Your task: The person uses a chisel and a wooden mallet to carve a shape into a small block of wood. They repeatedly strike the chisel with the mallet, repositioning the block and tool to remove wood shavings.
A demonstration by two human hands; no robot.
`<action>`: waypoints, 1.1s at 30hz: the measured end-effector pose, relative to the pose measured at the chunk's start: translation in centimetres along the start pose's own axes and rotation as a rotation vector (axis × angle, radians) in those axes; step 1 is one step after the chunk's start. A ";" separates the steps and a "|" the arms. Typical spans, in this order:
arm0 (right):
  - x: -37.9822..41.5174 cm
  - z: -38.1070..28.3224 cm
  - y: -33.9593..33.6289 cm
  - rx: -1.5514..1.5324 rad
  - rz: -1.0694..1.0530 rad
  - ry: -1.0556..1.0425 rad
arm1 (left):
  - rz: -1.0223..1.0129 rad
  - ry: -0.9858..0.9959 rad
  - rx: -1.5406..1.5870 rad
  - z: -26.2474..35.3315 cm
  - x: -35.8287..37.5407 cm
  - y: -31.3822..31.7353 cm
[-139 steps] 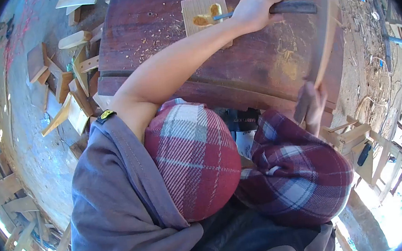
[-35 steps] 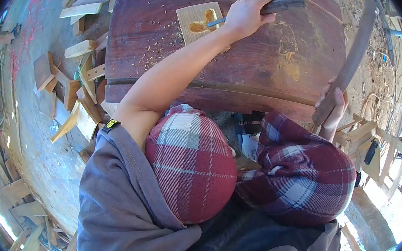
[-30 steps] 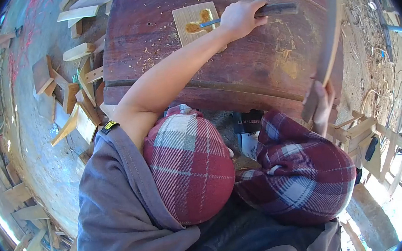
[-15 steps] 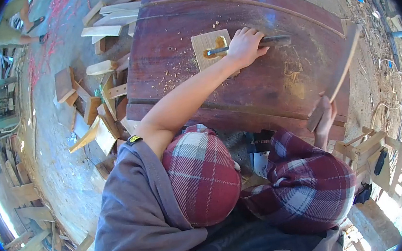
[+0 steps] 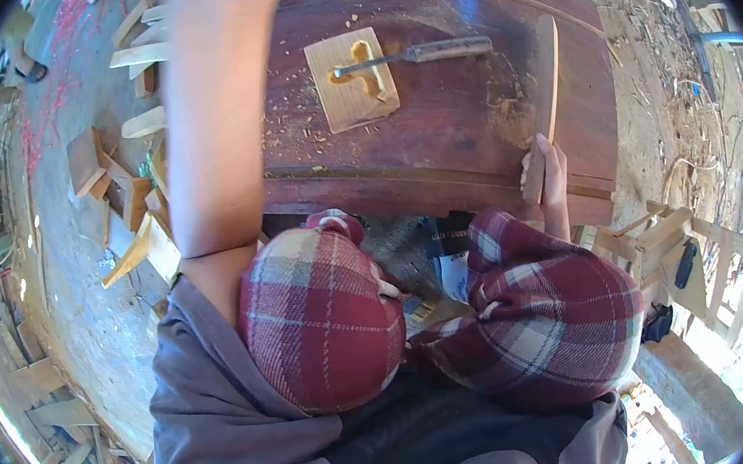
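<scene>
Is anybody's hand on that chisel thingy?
No, the chisel lies with its blade over the wooden block and no fingers touch its handle.

Reddish-brown glossy wood tabletop (image 5: 434, 135), pale matt wood block (image 5: 340, 108), woven plaid cloth (image 5: 326, 318)

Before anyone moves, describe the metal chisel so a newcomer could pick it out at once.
On the dark reddish wooden table, find the pale square wooden block with a carved hollow. The slim chisel lies with its blade tip in that hollow and its greyish handle beyond the block. Its metal blade sets it apart from the long wooden bar in the right hand.
</scene>
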State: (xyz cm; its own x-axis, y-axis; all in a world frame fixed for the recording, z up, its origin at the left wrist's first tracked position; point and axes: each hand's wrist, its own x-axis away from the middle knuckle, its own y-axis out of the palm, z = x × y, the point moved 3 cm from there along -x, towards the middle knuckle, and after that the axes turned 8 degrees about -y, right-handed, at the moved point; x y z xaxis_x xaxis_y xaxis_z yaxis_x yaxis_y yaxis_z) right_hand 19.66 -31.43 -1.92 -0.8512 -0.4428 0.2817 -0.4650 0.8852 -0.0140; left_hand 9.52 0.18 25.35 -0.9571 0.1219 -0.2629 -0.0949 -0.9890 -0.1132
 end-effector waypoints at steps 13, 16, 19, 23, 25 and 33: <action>-0.2 0.4 -0.3 0.063 -0.059 0.003 | 0.038 -0.025 -0.139 -1.4 3.2 4.3; -0.3 0.3 -0.3 0.084 -0.063 -0.008 | 0.040 -0.031 -0.138 -1.6 3.3 4.4; -0.2 0.4 -0.2 0.074 -0.068 -0.014 | 0.043 -0.032 -0.127 -1.6 3.2 4.5; -0.3 0.7 -0.5 0.080 -0.067 -0.004 | 0.047 -0.030 -0.125 -1.5 3.1 4.6; -0.5 1.0 -0.6 0.109 -0.076 -0.010 | 0.051 -0.033 -0.131 -1.5 3.1 4.6; -0.4 1.3 -1.0 0.118 -0.072 0.003 | 0.055 -0.037 -0.137 -1.9 3.1 4.6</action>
State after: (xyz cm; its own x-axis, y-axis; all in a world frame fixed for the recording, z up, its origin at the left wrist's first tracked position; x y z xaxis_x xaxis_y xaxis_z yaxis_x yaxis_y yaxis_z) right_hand 20.19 -32.34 -3.30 -0.8138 -0.5043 0.2886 -0.5508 0.8278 -0.1066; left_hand 6.60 -3.85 22.19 -0.9694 0.0623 -0.2373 -0.0063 -0.9733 -0.2295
